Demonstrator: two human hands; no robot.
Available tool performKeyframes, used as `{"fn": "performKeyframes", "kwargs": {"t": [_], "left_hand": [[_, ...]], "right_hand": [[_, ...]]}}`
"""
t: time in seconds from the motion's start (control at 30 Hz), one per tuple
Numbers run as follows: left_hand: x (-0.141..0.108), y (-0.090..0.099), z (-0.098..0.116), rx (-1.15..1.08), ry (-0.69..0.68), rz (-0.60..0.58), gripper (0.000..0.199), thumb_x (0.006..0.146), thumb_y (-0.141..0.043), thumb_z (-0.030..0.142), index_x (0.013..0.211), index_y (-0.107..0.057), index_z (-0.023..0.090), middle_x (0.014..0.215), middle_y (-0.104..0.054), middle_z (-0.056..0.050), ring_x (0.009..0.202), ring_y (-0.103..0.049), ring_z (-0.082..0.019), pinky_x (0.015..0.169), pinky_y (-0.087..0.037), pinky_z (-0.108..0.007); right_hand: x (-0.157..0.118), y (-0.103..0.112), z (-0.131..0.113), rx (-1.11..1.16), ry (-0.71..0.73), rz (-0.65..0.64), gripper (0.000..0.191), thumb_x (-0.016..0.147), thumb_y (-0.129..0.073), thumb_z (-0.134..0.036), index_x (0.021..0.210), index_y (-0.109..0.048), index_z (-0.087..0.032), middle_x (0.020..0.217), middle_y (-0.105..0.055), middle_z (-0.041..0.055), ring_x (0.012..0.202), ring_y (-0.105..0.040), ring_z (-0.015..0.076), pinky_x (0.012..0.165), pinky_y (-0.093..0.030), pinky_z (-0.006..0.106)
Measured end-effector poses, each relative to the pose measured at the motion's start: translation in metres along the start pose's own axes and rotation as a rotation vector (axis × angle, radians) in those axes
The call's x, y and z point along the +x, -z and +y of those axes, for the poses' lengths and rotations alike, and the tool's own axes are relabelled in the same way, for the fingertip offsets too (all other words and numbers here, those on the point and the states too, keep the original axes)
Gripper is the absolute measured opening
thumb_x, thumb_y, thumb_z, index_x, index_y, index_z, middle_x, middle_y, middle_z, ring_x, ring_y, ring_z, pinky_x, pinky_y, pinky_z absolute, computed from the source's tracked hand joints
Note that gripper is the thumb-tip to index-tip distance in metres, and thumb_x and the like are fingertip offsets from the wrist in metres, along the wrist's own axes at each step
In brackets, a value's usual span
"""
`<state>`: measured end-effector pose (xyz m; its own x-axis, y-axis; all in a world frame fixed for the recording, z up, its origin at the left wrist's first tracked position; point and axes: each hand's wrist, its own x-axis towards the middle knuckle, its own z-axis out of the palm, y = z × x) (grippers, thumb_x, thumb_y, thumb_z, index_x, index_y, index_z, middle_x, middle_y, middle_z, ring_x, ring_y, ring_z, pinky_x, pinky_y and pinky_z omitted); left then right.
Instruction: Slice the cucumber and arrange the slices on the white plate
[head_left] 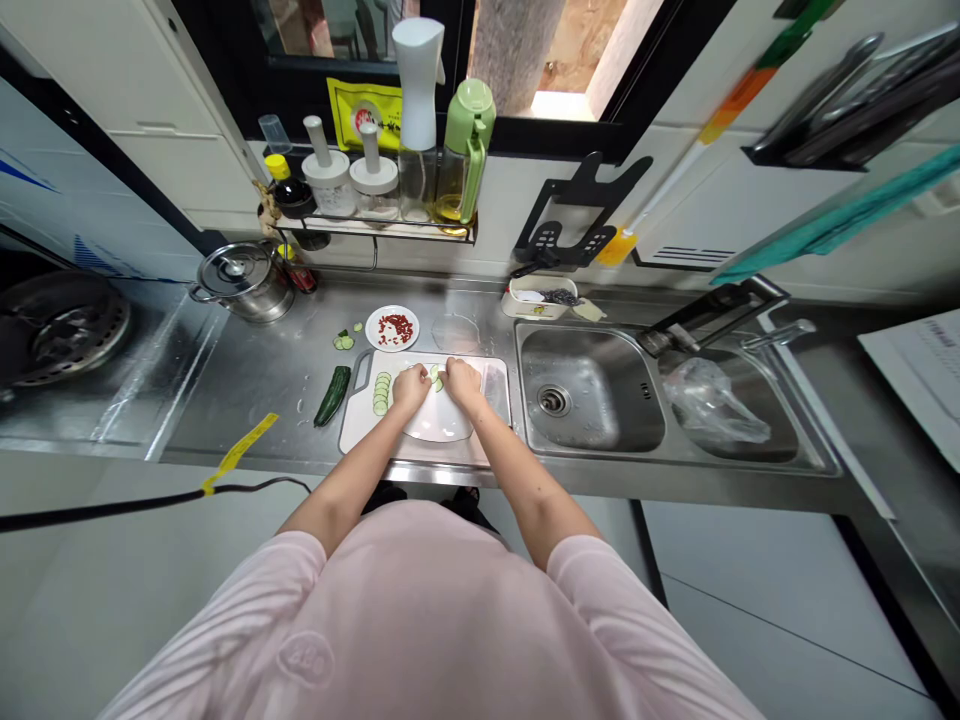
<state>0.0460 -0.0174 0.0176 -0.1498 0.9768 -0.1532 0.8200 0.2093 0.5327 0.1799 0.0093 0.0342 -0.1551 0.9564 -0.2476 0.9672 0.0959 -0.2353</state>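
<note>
My left hand (411,388) and my right hand (460,382) are close together over a white plate (439,424), fingers curled inward. Pale green cucumber slices (436,378) show between them; the right fingertips seem to pinch one. What the left fingers hold, if anything, is hidden. Under the plate lies a white cutting board (351,430) with a grey handle. A row of overlapping cucumber slices (382,394) rests on the board, left of my left hand. Off the board's left side lies a dark green piece of cucumber (332,396).
Behind the board stands a small plate (409,342) with chopped red bits, beside cucumber scraps (343,341). A lidded steel pot (241,280) is at the back left. To the right is a sink (600,425); bottles and jars fill a wall rack (390,226) above the counter.
</note>
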Motion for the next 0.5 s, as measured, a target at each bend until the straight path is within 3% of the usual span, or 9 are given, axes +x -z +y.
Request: {"fn": "performKeyframes", "kwargs": {"t": [0.27, 0.4, 0.5], "left_hand": [[-0.001, 0.002, -0.001, -0.01, -0.024, -0.009, 0.023, 0.079, -0.056, 0.024, 0.101, -0.063, 0.023, 0.082, -0.068, -0.005, 0.08, -0.06, -0.02, 0.071, -0.04, -0.028], [-0.009, 0.002, -0.003, 0.038, -0.202, 0.038, 0.024, 0.085, -0.049, 0.023, 0.104, -0.065, 0.023, 0.095, -0.064, -0.008, 0.095, -0.056, -0.021, 0.08, -0.04, -0.029], [-0.016, 0.003, -0.003, 0.113, -0.29, 0.007, 0.029, 0.087, -0.046, 0.021, 0.107, -0.066, 0.025, 0.103, -0.059, -0.009, 0.105, -0.05, -0.021, 0.082, -0.04, -0.029]], "right_hand": [[-0.004, 0.002, 0.004, 0.054, -0.024, 0.007, 0.029, 0.095, -0.044, -0.039, 0.112, -0.054, -0.019, 0.11, -0.061, 0.0121, 0.098, -0.059, 0.0213, 0.079, -0.041, 0.029], [-0.008, 0.002, 0.008, 0.056, -0.034, 0.024, 0.026, 0.095, -0.043, -0.036, 0.111, -0.054, -0.02, 0.11, -0.061, 0.0114, 0.097, -0.06, 0.0214, 0.078, -0.041, 0.029], [-0.012, 0.0, 0.009, 0.049, -0.057, 0.017, 0.027, 0.095, -0.042, -0.037, 0.112, -0.054, -0.019, 0.109, -0.062, 0.012, 0.097, -0.06, 0.0217, 0.078, -0.041, 0.029]]}}
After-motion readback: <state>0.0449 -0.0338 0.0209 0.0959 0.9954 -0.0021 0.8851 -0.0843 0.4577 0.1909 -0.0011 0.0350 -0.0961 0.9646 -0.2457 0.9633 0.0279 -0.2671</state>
